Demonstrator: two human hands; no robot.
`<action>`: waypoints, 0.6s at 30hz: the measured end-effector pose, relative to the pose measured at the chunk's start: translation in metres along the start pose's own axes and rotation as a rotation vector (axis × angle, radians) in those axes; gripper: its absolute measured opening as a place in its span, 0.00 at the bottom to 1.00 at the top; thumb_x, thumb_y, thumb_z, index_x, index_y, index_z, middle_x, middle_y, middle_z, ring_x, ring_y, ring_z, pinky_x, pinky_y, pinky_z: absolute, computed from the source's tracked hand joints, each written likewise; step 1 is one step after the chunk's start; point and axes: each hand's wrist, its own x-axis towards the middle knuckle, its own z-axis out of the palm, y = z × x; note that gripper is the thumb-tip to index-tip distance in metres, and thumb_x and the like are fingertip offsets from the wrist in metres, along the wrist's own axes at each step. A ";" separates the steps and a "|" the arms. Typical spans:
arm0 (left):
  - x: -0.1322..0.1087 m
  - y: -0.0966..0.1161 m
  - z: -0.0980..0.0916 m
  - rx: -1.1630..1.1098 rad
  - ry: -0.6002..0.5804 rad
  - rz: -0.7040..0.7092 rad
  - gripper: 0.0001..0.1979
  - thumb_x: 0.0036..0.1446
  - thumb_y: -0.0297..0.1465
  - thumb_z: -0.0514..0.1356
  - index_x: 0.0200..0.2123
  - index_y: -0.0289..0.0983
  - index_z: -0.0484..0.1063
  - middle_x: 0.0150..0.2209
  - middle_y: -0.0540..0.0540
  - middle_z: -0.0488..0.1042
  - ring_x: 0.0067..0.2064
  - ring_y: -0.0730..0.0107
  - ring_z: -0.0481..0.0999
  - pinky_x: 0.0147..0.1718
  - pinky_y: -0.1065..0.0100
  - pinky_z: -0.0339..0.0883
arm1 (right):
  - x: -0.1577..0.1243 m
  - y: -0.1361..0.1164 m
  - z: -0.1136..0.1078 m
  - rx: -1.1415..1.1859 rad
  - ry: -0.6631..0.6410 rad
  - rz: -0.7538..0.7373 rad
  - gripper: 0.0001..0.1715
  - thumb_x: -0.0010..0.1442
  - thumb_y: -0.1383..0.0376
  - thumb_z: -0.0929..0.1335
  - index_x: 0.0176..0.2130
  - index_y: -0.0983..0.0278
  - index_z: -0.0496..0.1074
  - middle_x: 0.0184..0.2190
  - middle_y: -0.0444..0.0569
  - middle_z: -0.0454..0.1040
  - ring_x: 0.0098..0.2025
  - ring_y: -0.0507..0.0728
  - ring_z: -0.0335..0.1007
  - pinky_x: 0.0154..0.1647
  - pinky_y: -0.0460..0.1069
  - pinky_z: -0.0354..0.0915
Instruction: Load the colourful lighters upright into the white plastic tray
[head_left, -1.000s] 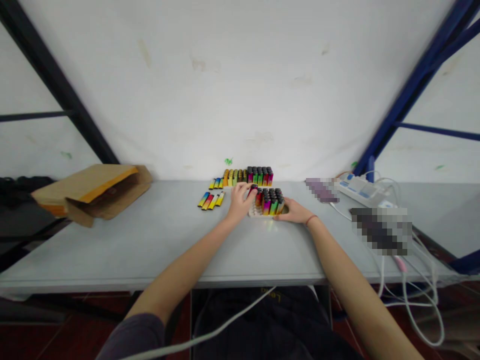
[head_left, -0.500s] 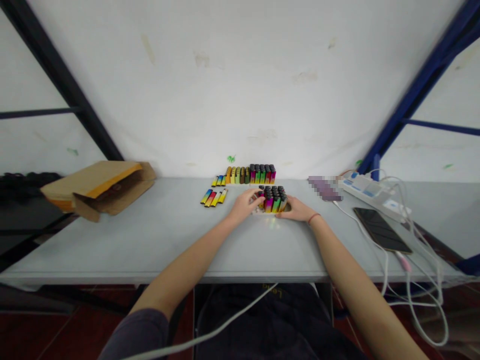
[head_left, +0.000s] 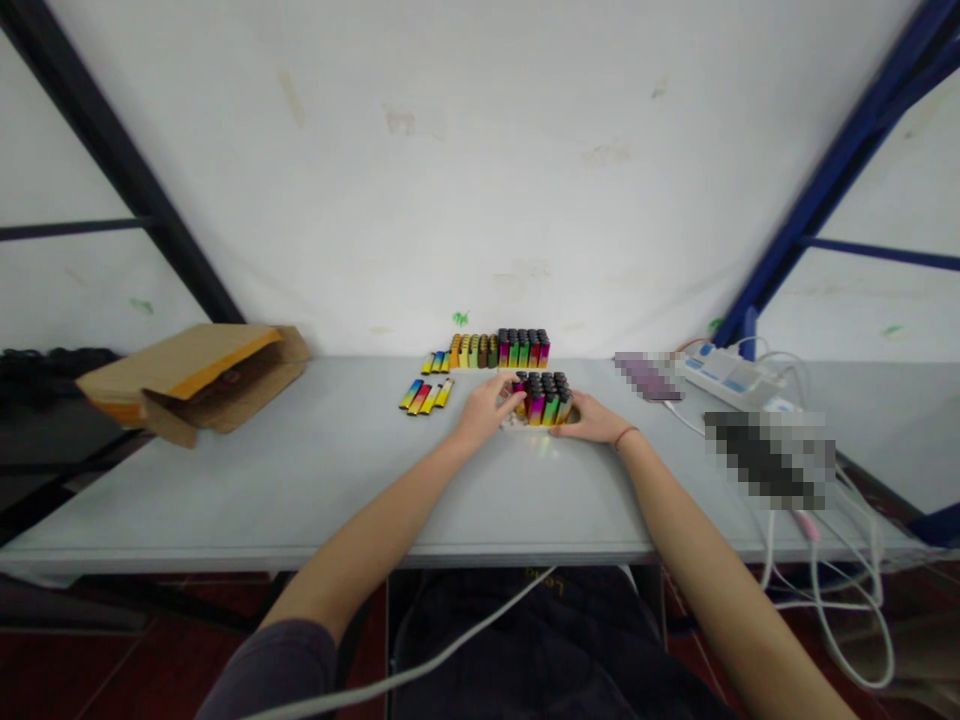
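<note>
Upright lighters [head_left: 551, 403] in purple, green and other colours, with black tops, stand packed in a pale tray [head_left: 534, 428] before me. My left hand [head_left: 489, 402] is at the tray's left end, thumb and fingers pinched round a purple-and-yellow lighter [head_left: 519, 398]. That lighter's lower part is partly hidden by the thumb. My right hand [head_left: 595, 418], with a red cord at the wrist, grips the tray's right end, thumb along the front edge; its other fingers are largely hidden behind the lighters.
Behind stand a row of yellow-to-brown lighters [head_left: 474, 351] and a block of black-topped lighters [head_left: 523, 348]. Several loose lighters [head_left: 426, 397] lie left of my left hand. A cardboard box [head_left: 187, 375] is far left; a phone [head_left: 649, 378], power strip [head_left: 724, 372] and white cables [head_left: 817, 610] are right.
Both hands keep almost the same place at the tray. The whole view has shifted very slightly; no lighter has visibly moved.
</note>
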 end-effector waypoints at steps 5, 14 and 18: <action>0.002 -0.005 0.000 0.057 0.015 0.049 0.10 0.65 0.34 0.63 0.49 0.39 0.75 0.41 0.46 0.80 0.43 0.63 0.79 0.51 0.60 0.72 | 0.000 -0.003 -0.001 -0.007 -0.002 0.015 0.35 0.50 0.52 0.78 0.55 0.61 0.75 0.56 0.53 0.79 0.57 0.69 0.75 0.63 0.65 0.68; 0.008 0.009 -0.015 0.256 -0.060 0.083 0.14 0.69 0.35 0.55 0.52 0.39 0.78 0.50 0.40 0.78 0.53 0.56 0.75 0.58 0.56 0.66 | 0.000 -0.006 -0.002 -0.047 -0.017 0.050 0.36 0.50 0.52 0.78 0.56 0.61 0.75 0.57 0.55 0.78 0.59 0.70 0.74 0.64 0.66 0.66; 0.011 0.000 -0.046 0.626 0.085 -0.234 0.19 0.69 0.32 0.53 0.58 0.40 0.76 0.55 0.34 0.75 0.58 0.45 0.68 0.56 0.49 0.62 | -0.001 -0.008 -0.003 -0.077 -0.021 0.059 0.36 0.51 0.50 0.78 0.55 0.62 0.75 0.57 0.56 0.78 0.59 0.71 0.74 0.63 0.65 0.67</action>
